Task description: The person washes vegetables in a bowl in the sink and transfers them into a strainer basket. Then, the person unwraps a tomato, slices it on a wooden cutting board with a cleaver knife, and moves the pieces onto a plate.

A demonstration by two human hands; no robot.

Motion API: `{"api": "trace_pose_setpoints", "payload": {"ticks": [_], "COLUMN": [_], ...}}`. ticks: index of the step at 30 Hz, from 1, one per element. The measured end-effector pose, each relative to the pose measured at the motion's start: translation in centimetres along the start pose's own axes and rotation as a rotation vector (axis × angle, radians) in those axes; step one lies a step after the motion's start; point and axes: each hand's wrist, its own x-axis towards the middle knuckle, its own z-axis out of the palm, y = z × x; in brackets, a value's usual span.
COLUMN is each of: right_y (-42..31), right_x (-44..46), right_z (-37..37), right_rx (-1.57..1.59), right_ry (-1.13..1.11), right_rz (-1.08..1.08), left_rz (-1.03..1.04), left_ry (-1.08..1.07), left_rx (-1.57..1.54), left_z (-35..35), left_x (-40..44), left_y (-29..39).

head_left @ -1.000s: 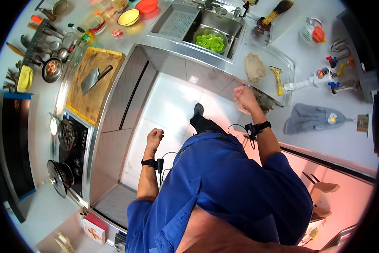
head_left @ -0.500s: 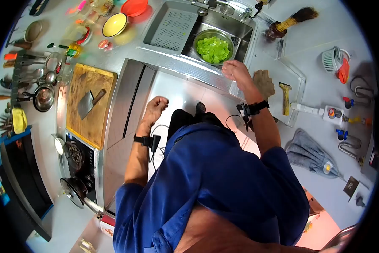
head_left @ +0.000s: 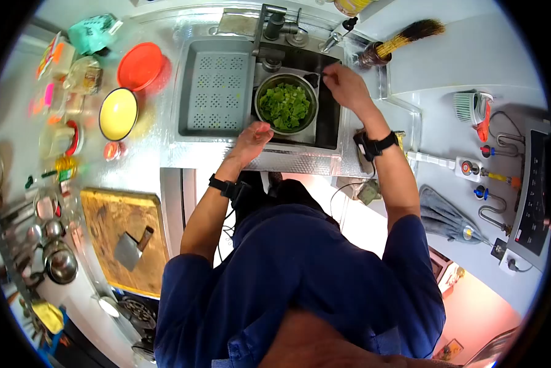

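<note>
A round metal basin (head_left: pixel 315 101) of chopped leafy greens (head_left: pixel 284 107) stands in the sink (head_left: pixel 328 126). My left hand (head_left: pixel 254 142) is at the sink's front edge, by the near left side of the basin. Its fingers are loosely stretched towards the rim, with nothing visible in them. Over the far right of the sink is my right hand (head_left: pixel 348 87), fingers partly bent and apart from the basin. I see nothing held there, though its fingertips are partly hidden. Both wrists wear black straps.
A grey perforated drain tray (head_left: pixel 217 126) adjoins the basin on the left. The black faucet (head_left: pixel 274 27) rises behind. Further left are a yellow bowl (head_left: pixel 118 114), a red bowl (head_left: pixel 141 64), and a cleaver (head_left: pixel 128 250) on a wooden board (head_left: pixel 103 214). A brush (head_left: pixel 404 40) stands at back right.
My body has moved towards the sink, so it sits more central in view. My left hand has come from beside the counter to the basin's near side; my right hand has reached further over the sink.
</note>
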Motion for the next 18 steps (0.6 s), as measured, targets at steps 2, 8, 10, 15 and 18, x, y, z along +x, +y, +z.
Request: {"api": "trace_pose_setpoints", "payload": {"ticks": [2, 8, 10, 15, 18], "right_y": [-0.7, -1.2, 0.7, -2.6, -1.8], "right_x": [3.1, 11.8, 14.9, 15.7, 15.6], "right_z": [-0.2, 2.3, 3.9, 4.8, 5.1], "right_rx": [-0.078, -0.272, -0.439, -0.299, -0.408], "right_ry": [0.022, 0.091, 0.123, -0.026, 0.247], "right_rz": [-0.053, -0.17, -0.291, -0.169, -0.465], "left_rz": [-0.018, -0.008, -0.028, 0.063, 0.221], "left_ry": [-0.028, -0.046, -0.059, 0.04, 0.153], "left_rx": [0.024, 0.263, 0.173, -0.083, -0.235], "left_z": [-0.4, 0.1, 0.1, -0.5, -1.9], "left_x": [2.2, 6.6, 7.9, 7.6, 8.3], "left_y": [-1.0, -2.4, -3.1, 0.1, 3.9]}}
